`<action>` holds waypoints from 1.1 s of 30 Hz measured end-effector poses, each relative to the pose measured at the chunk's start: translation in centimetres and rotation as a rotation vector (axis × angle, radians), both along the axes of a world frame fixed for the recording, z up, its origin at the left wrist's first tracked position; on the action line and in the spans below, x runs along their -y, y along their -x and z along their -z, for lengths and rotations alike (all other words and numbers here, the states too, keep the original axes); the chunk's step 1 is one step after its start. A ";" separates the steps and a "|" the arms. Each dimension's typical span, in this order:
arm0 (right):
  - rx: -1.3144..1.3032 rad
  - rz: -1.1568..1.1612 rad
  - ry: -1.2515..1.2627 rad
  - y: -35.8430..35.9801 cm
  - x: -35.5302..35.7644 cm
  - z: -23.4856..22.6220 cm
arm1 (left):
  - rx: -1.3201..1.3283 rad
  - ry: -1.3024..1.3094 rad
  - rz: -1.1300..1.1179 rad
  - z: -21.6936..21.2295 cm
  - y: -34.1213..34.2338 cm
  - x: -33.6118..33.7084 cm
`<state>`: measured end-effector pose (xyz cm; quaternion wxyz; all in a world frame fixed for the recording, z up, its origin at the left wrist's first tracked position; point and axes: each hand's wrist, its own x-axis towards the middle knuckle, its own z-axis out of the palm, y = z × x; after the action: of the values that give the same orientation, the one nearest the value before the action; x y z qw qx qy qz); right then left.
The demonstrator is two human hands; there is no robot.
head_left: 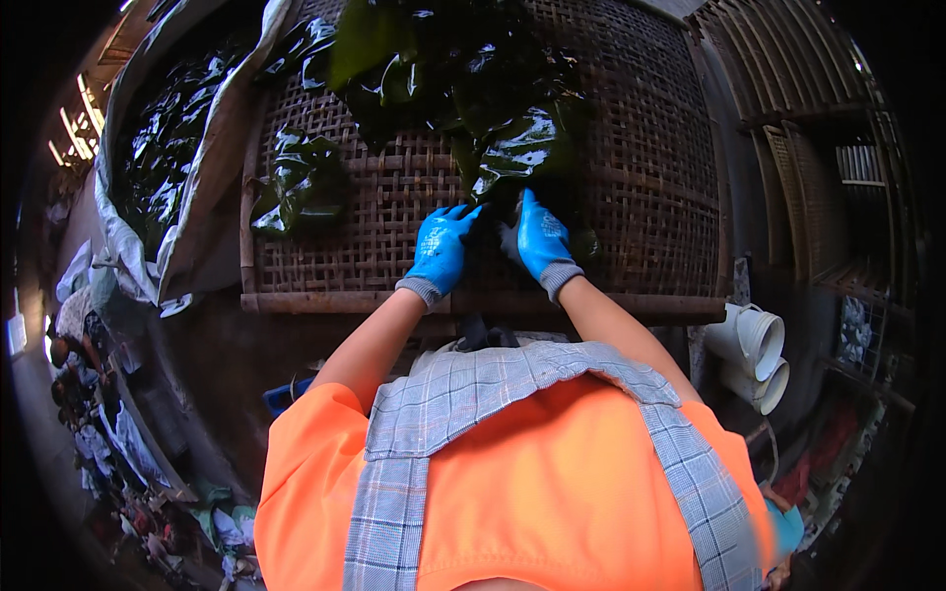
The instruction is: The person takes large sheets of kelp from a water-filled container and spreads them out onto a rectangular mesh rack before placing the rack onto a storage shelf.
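Note:
Both my hands wear blue-coated gloves with grey cuffs and reach over the near middle of a woven bamboo tray (394,187). Dark green, wet, glossy seaweed (527,148) lies in front of them, its near end coming down to my fingers. My left hand (441,244) has its fingers curled against the left side of that end. On the other side, my right hand (542,238) grips it with its fingers pointing away from me. A dark fold fills the gap between the hands and hides the thumb tips.
More seaweed (404,69) is heaped at the tray's far side, and a separate clump (301,187) lies at its left. A large pale sack (126,246) full of it stands left. White buckets (749,340) lie tipped at right, below slatted racks (788,59).

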<state>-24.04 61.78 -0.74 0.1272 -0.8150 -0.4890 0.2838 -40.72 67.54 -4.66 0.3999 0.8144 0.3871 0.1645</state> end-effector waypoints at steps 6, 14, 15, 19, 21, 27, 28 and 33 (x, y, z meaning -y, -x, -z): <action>-0.618 0.063 -0.008 -2.4 0.3 0.5 | 0.748 1.100 -0.172 -0.4 -0.1 -0.5; -1.108 0.014 -0.642 -11.3 5.8 -9.1 | 0.600 0.341 -0.347 -7.4 -2.5 3.6; -1.276 0.056 -0.545 -13.0 6.4 -10.4 | 0.634 0.281 -0.313 -8.3 -3.8 3.8; -1.459 -0.084 -0.542 -18.4 8.9 -12.0 | 0.692 0.322 -0.095 -12.0 -11.0 4.7; -1.346 -0.117 -0.704 -20.0 10.1 -11.3 | 0.820 0.770 -0.025 -11.6 -14.9 5.9; -1.125 -0.248 -0.762 -28.1 12.1 -8.9 | 0.693 0.472 0.183 -3.1 -19.9 8.9; -1.299 -0.095 -0.559 -29.3 12.6 -10.0 | 0.855 0.817 0.041 -2.9 -20.7 9.3; -0.961 0.286 -0.561 -33.8 18.1 -5.0 | 1.058 1.576 0.053 -8.3 -22.7 11.1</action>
<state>9.76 43.72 4.26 0.5836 -0.5876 -0.3176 0.4619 -18.00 56.41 3.64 0.9614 0.1386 0.1366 0.1946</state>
